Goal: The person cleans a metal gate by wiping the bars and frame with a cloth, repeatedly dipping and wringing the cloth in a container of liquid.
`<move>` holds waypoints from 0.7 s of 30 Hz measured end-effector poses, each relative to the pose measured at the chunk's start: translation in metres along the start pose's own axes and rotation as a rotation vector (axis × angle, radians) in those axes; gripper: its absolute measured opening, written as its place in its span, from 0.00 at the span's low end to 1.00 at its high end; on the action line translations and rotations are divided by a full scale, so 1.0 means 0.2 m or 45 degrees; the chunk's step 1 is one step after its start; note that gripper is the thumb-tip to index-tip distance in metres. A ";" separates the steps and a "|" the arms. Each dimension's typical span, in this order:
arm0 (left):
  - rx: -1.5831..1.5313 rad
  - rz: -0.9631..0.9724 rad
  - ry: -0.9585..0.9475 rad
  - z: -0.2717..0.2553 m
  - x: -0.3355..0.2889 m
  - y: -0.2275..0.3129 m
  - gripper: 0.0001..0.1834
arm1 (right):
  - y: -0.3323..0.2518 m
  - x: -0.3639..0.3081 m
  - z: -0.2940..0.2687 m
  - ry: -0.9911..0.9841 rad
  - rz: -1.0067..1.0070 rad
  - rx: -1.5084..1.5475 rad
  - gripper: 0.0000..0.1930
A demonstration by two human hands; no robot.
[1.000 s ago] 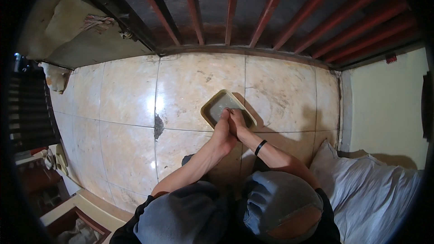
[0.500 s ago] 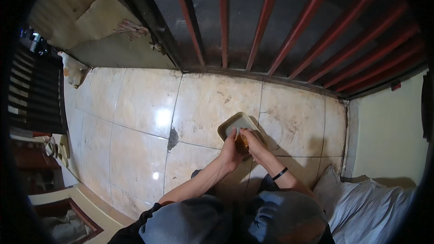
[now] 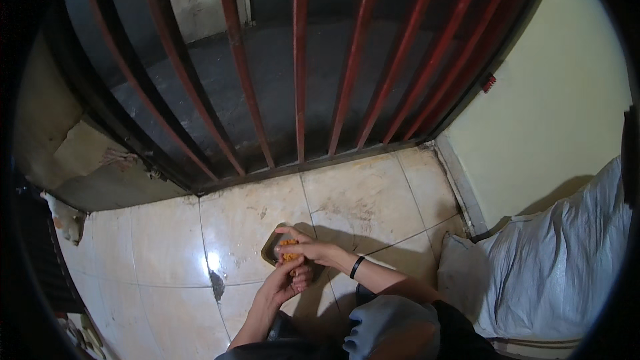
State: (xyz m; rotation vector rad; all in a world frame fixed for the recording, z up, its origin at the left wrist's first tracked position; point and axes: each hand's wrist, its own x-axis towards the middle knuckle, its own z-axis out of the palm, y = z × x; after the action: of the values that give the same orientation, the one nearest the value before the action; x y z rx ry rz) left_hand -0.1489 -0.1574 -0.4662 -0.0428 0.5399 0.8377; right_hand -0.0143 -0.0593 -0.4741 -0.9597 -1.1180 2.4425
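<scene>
A clump of small orange bits (image 3: pixel 289 251) is held low between my two hands, over a shallow rectangular container (image 3: pixel 266 245) with a pale rim that rests on the floor. My right hand (image 3: pixel 308 247) comes in from the right, its fingers bent round the clump. Below it, my left hand (image 3: pixel 288 283) has its fingers curled and its thumb up against the bits, some of which show among its fingers. Both hands hide much of the container's inside, and what the bits are made of cannot be told.
Ahead stands a gate of red-brown bars (image 3: pixel 300 93). At right a large white woven sack (image 3: pixel 533 260) leans by a pale wall (image 3: pixel 547 113). A white and orange cat (image 3: pixel 65 219) is at the far left. The tiled floor (image 3: pixel 167 247) has a chipped spot.
The view has swung right and up, so hands and container now appear farther left and lower. My hands have shifted from side-by-side cupping to right above left, showing more orange bits.
</scene>
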 end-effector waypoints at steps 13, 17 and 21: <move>0.972 0.072 0.641 -0.11 0.15 -0.14 0.16 | 0.19 0.17 -0.01 0.552 -0.065 -1.047 0.32; 1.204 0.199 0.672 -0.15 0.11 -0.13 0.17 | 0.15 0.15 0.04 0.635 -0.264 -1.188 0.30; 1.007 0.236 0.453 -0.02 0.00 -0.04 0.22 | 0.08 0.02 0.01 0.473 -0.309 -1.227 0.30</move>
State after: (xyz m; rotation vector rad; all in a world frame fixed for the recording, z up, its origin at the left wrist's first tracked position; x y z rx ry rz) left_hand -0.1439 -0.1641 -0.4705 0.5996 1.1948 0.7489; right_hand -0.0185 -0.0681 -0.4876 -1.3262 -2.1314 1.3798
